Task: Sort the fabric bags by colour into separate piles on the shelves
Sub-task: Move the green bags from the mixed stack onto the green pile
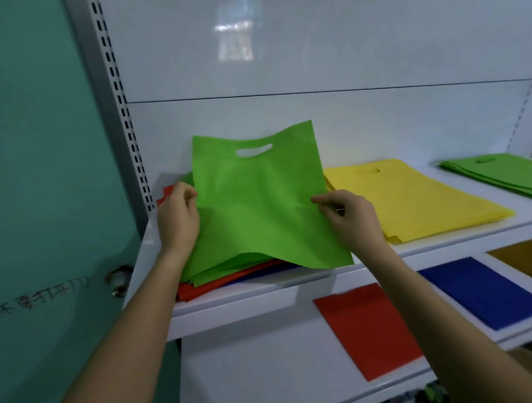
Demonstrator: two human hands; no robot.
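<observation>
L hand point(178, 216) pinches the green bag point(259, 208) at its 9 o'clock edge, R hand point(351, 219) pinches the 3 o'clock edge. Bag is held up, tilted, over the mixed pile point(220, 282) on the upper shelf point(456, 239). Yellow pile point(413, 197) lies at 3 o'clock of it, green pile point(515, 177) further that way. On the lower shelf point(257, 364): red bag point(368, 331), w/ blue bag point(484, 290) at its 2 o'clock.
</observation>
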